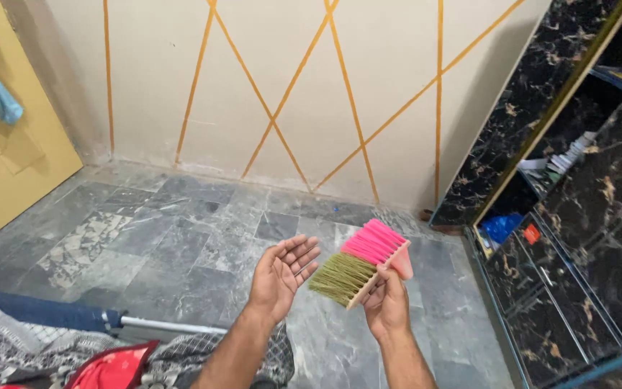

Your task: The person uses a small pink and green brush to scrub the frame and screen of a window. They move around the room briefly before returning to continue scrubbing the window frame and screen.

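A hand brush [363,262] is sitting low and right of centre in the scene, raised above the grey floor tiles. Its block is running diagonally from near-left to far-right, and its bristles are pointing up and to the left. The bristles are showing two colours: a bright pink bunch at the far, right end and a dull olive-green bunch at the near, left end. The back of the block is looking pale pink and flat. The right hand [386,306] is gripping it from beneath, at its near end.
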